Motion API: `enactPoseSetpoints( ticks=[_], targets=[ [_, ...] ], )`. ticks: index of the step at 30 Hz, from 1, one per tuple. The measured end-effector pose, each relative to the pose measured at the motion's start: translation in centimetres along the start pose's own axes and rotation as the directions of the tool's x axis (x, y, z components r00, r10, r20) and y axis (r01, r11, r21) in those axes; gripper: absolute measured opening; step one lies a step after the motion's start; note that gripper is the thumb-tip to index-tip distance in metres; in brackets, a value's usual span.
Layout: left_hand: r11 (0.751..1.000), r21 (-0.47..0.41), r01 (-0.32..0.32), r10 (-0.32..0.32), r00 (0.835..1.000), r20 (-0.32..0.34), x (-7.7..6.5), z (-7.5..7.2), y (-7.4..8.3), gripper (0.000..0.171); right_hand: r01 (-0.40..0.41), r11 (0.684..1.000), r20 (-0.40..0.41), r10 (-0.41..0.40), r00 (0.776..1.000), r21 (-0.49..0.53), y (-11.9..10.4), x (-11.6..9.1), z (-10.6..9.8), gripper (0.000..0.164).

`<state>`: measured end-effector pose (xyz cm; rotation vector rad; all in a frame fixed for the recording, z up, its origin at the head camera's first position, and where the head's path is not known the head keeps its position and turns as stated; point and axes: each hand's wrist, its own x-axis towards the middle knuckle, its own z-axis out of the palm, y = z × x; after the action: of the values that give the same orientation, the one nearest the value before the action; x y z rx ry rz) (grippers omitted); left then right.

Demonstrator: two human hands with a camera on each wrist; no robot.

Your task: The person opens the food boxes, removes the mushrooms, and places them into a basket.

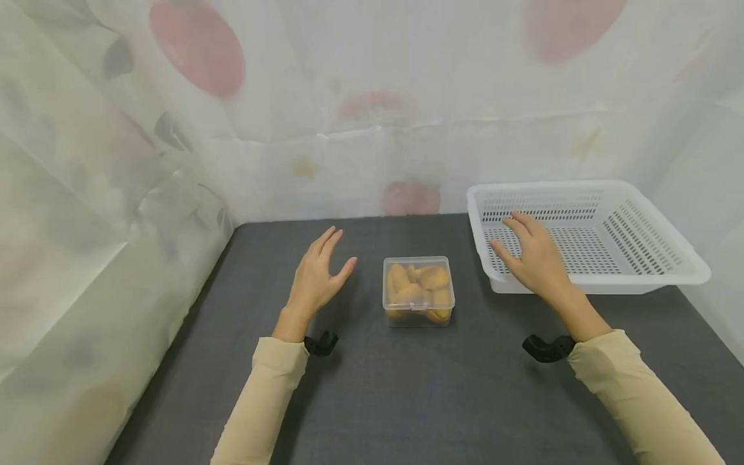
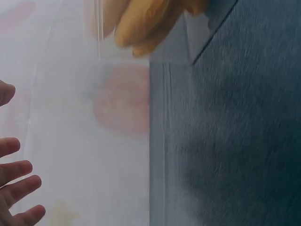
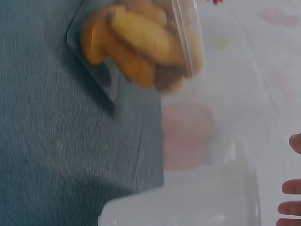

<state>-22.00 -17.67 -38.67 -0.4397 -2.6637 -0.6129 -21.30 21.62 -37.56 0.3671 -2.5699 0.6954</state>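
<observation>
A clear plastic box (image 1: 416, 316) with its lid on stands mid-table, full of yellow-orange pieces (image 1: 433, 278) that look like small bananas in the right wrist view. My left hand (image 1: 316, 274) hovers to the left of the box, fingers extended and thumb apart, holding nothing. Over the near left part of a white slotted basket (image 1: 657, 279) is my right hand (image 1: 537, 258), its fingers spread and nothing in them. In the left wrist view, the box's lower corner (image 2: 169, 52) shows at the top, with my left fingertips (image 2: 23, 188) at the left edge.
The basket sits at the back right of the dark grey table (image 1: 407, 394). A whitish curtain (image 1: 360, 155) with red and yellow prints hangs behind the table, and another sheet (image 1: 99, 258) runs along the left side. Black wrist straps (image 1: 549, 349) are on both wrists.
</observation>
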Motion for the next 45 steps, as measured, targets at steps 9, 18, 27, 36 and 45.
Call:
enactPoseSetpoints(
  ticks=[9,18,27,36,45],
  targets=[
    [0.969,-0.247,0.023,0.0,0.996,0.093,-2.1,1.1,1.2,0.064,0.096,0.986,-0.051,-0.09,0.995,0.135,-2.4,-1.9,1.0,0.047],
    [0.893,-0.448,0.043,0.052,0.979,0.199,-3.4,3.3,2.2,0.069,0.165,0.964,-0.007,-0.168,0.986,0.208,-4.6,-3.8,2.7,0.049],
    [0.813,-0.574,0.1,0.088,0.953,0.291,-3.8,5.3,2.8,0.084,0.307,0.916,-0.031,-0.309,0.95,0.26,-6.7,-4.3,4.8,0.051],
    [0.771,-0.615,0.165,0.084,0.931,0.355,-4.1,7.0,3.1,0.112,0.428,0.864,-0.019,-0.439,0.898,0.265,-7.5,-5.0,7.4,0.053],
    [0.718,-0.674,0.174,0.11,0.928,0.357,-4.3,7.4,3.4,0.108,0.466,0.856,-0.023,-0.474,0.88,0.223,-8.0,-5.1,8.4,0.057]
  ],
)
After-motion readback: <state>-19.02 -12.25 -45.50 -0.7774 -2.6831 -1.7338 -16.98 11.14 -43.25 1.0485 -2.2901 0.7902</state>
